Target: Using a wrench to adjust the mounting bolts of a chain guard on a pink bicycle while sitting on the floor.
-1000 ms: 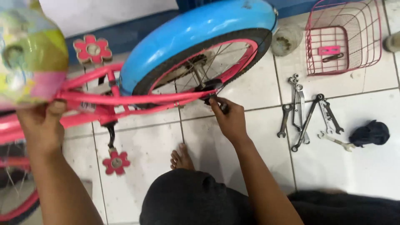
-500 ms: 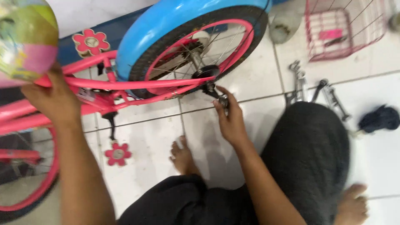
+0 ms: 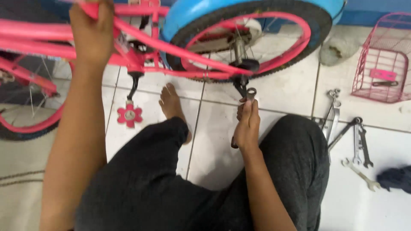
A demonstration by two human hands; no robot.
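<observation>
The wrench stood nearly upright, ring end up at the rear axle, with the right hand clamped around its lower shaft. Up and left of that grip, the left hand was closed on the pink bicycle frame; white floor tiles lay beneath, loose spanners to the right

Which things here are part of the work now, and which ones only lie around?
In use:
- pink bicycle frame, held by the left hand
- ring wrench, in the grip of the right hand, at the rear wheel axle

Lying about:
- spare wrenches on the tile floor
- pink wire basket
- dark cloth
- flower-shaped pedal
</observation>
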